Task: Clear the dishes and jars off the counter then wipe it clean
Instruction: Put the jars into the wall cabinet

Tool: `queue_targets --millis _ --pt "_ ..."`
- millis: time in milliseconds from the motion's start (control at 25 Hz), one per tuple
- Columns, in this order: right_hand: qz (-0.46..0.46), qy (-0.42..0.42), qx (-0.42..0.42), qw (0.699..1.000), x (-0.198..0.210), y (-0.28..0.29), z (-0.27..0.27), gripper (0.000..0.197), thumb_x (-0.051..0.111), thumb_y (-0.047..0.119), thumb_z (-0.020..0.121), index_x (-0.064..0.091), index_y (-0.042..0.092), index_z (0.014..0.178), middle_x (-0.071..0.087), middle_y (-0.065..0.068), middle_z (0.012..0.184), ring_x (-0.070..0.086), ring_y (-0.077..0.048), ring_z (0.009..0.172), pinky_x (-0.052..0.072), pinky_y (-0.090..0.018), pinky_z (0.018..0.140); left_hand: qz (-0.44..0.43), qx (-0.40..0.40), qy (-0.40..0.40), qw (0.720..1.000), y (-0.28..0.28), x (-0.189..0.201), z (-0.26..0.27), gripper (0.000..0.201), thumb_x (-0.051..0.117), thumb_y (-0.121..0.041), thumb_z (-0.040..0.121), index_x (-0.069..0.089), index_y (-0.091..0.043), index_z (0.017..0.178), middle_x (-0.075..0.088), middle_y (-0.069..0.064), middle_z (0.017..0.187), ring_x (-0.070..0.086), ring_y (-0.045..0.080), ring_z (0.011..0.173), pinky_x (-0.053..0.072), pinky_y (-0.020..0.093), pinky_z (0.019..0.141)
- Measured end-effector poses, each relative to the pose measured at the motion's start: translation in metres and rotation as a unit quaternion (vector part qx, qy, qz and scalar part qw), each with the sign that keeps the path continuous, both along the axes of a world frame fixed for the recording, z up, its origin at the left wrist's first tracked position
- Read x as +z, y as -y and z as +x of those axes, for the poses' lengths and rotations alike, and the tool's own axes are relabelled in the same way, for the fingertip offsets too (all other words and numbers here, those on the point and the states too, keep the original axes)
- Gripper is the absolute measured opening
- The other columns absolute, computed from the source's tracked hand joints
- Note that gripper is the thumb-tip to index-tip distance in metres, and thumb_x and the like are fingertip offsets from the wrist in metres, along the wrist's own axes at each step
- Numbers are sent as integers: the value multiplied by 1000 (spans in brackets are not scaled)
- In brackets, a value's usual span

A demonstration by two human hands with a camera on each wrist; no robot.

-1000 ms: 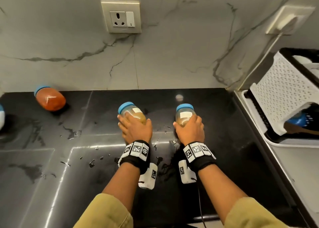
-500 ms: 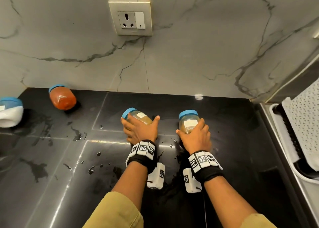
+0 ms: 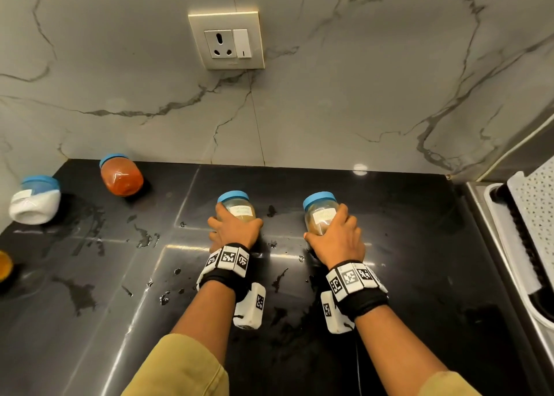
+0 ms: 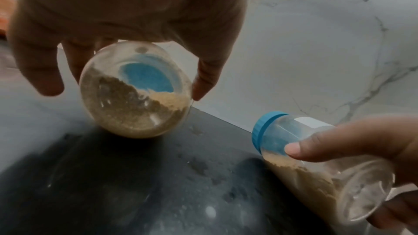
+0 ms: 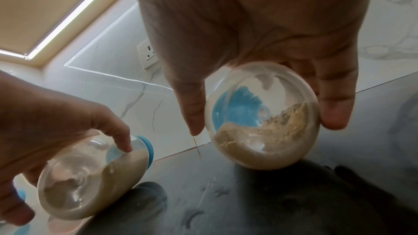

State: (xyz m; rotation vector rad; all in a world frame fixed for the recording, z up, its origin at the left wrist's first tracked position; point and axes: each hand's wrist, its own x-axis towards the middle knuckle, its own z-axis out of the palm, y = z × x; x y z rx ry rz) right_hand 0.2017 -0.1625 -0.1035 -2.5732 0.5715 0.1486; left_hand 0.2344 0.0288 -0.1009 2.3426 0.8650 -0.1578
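Note:
Two clear jars of tan powder with blue lids are tilted, lids toward the wall, over the wet black counter (image 3: 404, 245). My left hand (image 3: 235, 230) grips the left jar (image 3: 238, 208) around its body. In the left wrist view, fingers (image 4: 43, 71) curl round this jar (image 4: 135, 96) on both sides. My right hand (image 3: 337, 239) grips the right jar (image 3: 319, 213), and its base faces the right wrist camera (image 5: 262, 122). I cannot tell whether either jar touches the counter.
An orange jar (image 3: 121, 175) lies near the wall at the back left, and a white jar (image 3: 34, 199) lies further left. Another orange item (image 3: 4, 265) shows at the left edge. A white dish rack (image 3: 536, 216) stands on the right, and a wall socket (image 3: 226, 43) is above.
Both hands keep hold of their jars and have drifted slightly left. My view has swung left and up, which brings the white jar into sight and pushes the rack toward the edge.

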Motion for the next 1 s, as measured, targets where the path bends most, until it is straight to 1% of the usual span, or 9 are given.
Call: queue_targets --millis 160,360,520,600,680,760,840,920,1000 --pt "13 34 0 999 -2 -8 -15 103 73 53 72 12 19 148 39 -10 137 45 -29 121 49 -40 89 -35 -7 12 999 -9 1 -17 118 84 -40 65 2 -27 149 31 18 140 42 44 125 40 55 100" --pt "74 77 -29 994 -6 -20 -54 106 72 55 72 9 22 150 37 -7 141 44 -28 125 47 -44 97 -158 0 146 976 -3 -12 -66 115 87 -29 59 11 -26 146 41 11 140 51 33 119 46 47 99" --pt "100 160 -55 981 13 -27 -84 107 74 52 73 7 24 152 34 -6 146 41 -27 131 44 -42 99 -213 -43 244 945 10 11 -98 111 88 -32 62 15 -27 145 45 7 139 52 26 118 44 34 91" --pt "120 239 -69 961 35 -30 -98 107 76 49 73 9 24 152 33 -6 147 41 -26 131 45 -42 98 -243 -85 327 909 14 35 -110 109 88 -30 63 16 -27 145 44 2 138 51 18 117 43 25 87" --pt "150 343 -75 924 62 -33 -110 107 79 46 72 13 22 152 36 -5 144 44 -22 128 49 -39 95 -256 -129 410 866 20 66 -119 107 88 -30 64 18 -26 144 43 -4 136 51 9 114 43 17 85" --pt "162 431 -81 884 93 -29 -126 105 81 42 70 19 18 151 39 -5 140 46 -16 125 47 -25 95 -269 -167 453 834 33 97 -130 107 88 -33 64 19 -25 144 45 -6 135 53 6 113 48 23 89" --pt "177 500 -86 843 133 -19 -141 102 83 36 71 23 16 150 39 -4 142 41 -7 125 35 -4 95 -298 -196 491 795 49 133 -142 107 88 -36 64 17 -26 143 46 -4 135 54 6 116 52 35 93" --pt "198 547 -85 809 179 -8 -152 103 84 31 71 21 19 151 36 2 145 37 1 126 33 -4 98 -318 -232 532 750 65 169 -150 106 88 -32 66 16 -24 144 46 -3 135 53 9 120 53 42 93" --pt "212 592 -69 775 221 0 -159 103 83 27 72 19 19 152 35 7 144 38 15 121 39 -5 95 -322 -256 573 709 78 209 -156 106 88 -26 67 17 -22 145 45 -2 138 51 10 124 54 40 93"
